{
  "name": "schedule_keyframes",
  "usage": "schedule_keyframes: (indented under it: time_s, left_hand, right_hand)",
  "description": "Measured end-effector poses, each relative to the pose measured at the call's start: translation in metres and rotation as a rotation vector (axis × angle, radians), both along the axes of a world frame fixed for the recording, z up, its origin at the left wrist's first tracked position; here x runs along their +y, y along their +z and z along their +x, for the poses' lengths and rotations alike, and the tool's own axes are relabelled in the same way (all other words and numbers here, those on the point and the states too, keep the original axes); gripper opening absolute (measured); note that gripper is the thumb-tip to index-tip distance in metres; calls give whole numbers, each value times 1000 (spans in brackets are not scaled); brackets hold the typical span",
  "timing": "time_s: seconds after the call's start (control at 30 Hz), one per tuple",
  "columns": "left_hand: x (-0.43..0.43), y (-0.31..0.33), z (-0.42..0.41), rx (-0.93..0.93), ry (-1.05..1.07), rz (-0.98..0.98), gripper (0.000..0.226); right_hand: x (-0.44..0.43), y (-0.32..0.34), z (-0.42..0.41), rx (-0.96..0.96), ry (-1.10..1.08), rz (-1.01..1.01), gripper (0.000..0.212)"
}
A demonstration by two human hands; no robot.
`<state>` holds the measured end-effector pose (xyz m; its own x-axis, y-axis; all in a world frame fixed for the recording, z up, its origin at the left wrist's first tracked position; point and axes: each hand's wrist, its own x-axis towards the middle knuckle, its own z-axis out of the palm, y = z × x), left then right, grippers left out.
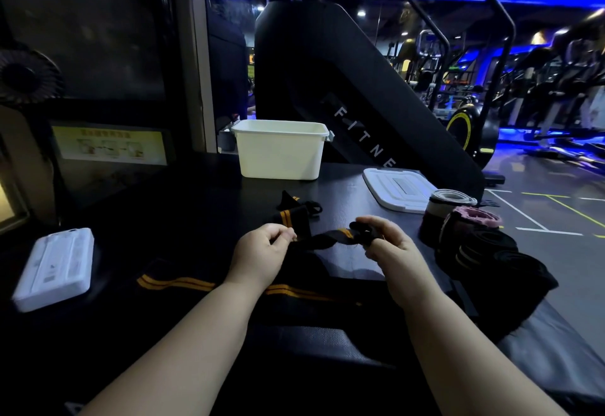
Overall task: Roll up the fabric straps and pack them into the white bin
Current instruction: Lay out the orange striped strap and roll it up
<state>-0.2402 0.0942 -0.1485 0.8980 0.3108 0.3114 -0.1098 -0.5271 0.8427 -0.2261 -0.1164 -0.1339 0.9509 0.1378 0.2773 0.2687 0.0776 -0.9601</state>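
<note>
The left hand [262, 245] pinches the strap [327, 239] taut, apparently so the right hand [391, 247], curled round its end, can roll it tight.

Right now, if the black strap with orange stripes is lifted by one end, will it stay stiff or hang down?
Probably floppy: the black strap sags and twists between the left hand and right hand. It is likely light, since both hands only pinch it. As fabric, it should not slip easily.
</note>
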Motion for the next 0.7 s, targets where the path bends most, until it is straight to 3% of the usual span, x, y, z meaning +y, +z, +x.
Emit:
schedule_keyframes:
  time_s: [0.07, 0.17, 0.37, 0.53, 0.7]
  left_hand:
    - [0, -3, 2, 17, -7, 91, 10]
    - [-1, -6, 3, 55, 2, 243, 15]
    - [-8, -5, -2, 51, 70, 403, 30]
    - [-12, 0, -7, 0, 185, 758, 28]
    - [-15, -5, -2, -155, 50, 864, 17]
  right_hand:
    - [-1, 0, 1, 33, 30, 19, 38]
    - [2, -1, 2, 10, 8, -24, 12]
    - [2, -6, 6, -128, -250, -546, 32]
    - [2, -11, 11, -71, -266, -751, 44]
    - [6, -12, 11, -61, -316, -905, 53]
